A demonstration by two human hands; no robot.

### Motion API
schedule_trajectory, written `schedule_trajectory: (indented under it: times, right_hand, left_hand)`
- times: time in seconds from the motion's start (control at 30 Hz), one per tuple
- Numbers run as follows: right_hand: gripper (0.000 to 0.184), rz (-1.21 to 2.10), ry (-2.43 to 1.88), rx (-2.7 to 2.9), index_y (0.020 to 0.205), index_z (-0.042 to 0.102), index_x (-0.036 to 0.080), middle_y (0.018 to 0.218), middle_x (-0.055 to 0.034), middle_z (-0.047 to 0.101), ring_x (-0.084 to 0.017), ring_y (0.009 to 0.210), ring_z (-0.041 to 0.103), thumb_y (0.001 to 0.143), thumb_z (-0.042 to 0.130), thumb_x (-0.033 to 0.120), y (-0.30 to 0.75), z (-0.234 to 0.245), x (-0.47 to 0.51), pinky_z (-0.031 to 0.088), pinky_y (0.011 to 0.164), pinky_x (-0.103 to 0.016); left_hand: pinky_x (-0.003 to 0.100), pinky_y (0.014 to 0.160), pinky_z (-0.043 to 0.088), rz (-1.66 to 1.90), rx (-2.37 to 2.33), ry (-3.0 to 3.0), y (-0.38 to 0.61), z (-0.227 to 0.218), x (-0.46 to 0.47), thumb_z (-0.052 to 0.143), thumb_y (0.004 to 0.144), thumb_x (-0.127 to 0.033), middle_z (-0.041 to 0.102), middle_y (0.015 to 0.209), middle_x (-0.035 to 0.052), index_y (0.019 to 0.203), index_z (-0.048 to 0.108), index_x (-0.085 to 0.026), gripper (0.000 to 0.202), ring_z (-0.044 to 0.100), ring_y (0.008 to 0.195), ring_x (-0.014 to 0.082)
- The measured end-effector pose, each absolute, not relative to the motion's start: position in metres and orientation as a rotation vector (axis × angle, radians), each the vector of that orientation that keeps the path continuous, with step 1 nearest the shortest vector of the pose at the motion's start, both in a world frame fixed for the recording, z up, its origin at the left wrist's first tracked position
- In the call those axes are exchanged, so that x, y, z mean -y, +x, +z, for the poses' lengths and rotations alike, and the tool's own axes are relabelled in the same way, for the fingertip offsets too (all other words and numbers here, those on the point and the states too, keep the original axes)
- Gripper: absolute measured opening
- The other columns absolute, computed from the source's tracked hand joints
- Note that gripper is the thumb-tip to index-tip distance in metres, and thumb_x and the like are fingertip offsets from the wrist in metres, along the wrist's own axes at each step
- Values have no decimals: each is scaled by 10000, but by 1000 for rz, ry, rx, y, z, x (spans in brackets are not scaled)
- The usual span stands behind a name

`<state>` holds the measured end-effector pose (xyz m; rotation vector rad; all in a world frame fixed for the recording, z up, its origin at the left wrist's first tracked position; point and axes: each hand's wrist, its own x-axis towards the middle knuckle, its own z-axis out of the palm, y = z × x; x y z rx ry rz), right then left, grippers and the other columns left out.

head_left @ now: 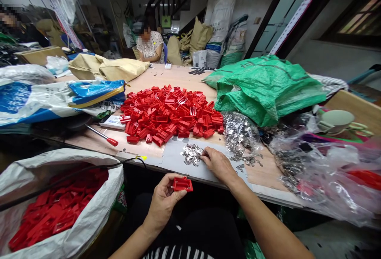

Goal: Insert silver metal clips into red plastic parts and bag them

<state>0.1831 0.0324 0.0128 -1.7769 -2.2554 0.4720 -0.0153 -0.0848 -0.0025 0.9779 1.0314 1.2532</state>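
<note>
My left hand (164, 199) is closed round a small red plastic part (182, 184), held just below the table's front edge. My right hand (218, 164) rests on a grey card sheet (172, 158), its fingertips pinched at the edge of a little heap of small shiny metal clips (191, 154); whether one is between the fingers I cannot make out. Beyond the card lies a big pile of red plastic parts (171, 113) on the wooden table (178, 77).
A white sack (64, 195) with more red parts stands at my left knee. A clear bag of metal clips (241, 134), a green sack (262, 88), a blue-white bag (59, 98), a red-handled screwdriver (102, 135) and a phone-like device (112, 122) lie on the table. A person (150, 45) sits at the far end.
</note>
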Motion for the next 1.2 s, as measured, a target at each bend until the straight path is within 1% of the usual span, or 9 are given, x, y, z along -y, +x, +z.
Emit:
schedule_trajectory:
  times: [0.1,0.17,0.27,0.37,0.43,0.7,0.9,1.1,1.2]
  right_hand:
    - [40,542,-1726,2235,852,507,216,815,-21,642,-173,756,587,867,475,233,189,14,-30,375,663,-275]
    - [43,598,-1676,2191,889,497,221,857,-22,648,-176,786,599,866,463,234,191,14,-25,399,690,-283]
    - [113,799,-1518,2027,943,528,222,905,-29,643,-180,832,594,859,490,287,189,13,-13,425,741,-303]
    - [177,1041,-1355,1859,950,579,214,863,-21,623,-161,779,565,854,528,354,178,11,5,430,713,-287]
    - [185,1126,-1311,1792,945,588,214,847,-11,611,-146,747,547,850,549,368,169,11,17,429,688,-270]
    - [168,1128,-1331,1729,902,571,220,793,2,589,-128,632,501,848,564,379,153,13,38,406,610,-267]
    - [180,1128,-1312,1718,926,564,223,840,-22,615,-151,691,534,861,547,390,152,11,40,429,649,-282]
    - [199,1218,-1234,1688,915,564,215,833,-18,579,-154,739,515,874,529,406,151,9,42,424,682,-279]
    - [210,1279,-1219,1684,927,563,211,815,-6,548,-147,735,488,867,537,410,152,9,42,411,690,-275]
  left_hand:
    - [290,833,533,1254,-1037,991,-14,-2,84,728,750,-283,717,949,59,984,630,-162,281,675,871,174]
    - [297,832,539,1257,-1054,1021,-13,-2,83,720,758,-284,718,947,62,985,626,-160,275,679,870,177]
    - [298,824,546,1276,-1103,1128,-10,-5,84,701,779,-290,713,944,59,1002,617,-165,269,681,861,176]
    - [292,808,552,1301,-1182,1293,-9,-8,83,675,802,-276,696,957,56,1034,609,-176,261,678,858,171]
    - [285,794,555,1310,-1236,1402,-8,-9,83,660,811,-254,685,965,54,1053,606,-185,257,673,853,165]
    - [292,798,555,1327,-1266,1607,-6,-5,83,632,814,-193,669,1016,71,1071,606,-194,258,652,902,178]
    - [286,802,554,1319,-1249,1546,-4,-2,83,635,817,-200,678,1001,60,1062,609,-198,247,662,890,174]
    - [274,770,560,1335,-1255,1488,-5,-1,82,644,819,-240,695,968,53,1052,617,-194,239,676,848,170]
    - [284,800,552,1356,-1266,1578,-7,-1,82,638,817,-212,689,1009,59,1078,625,-205,261,667,893,177]
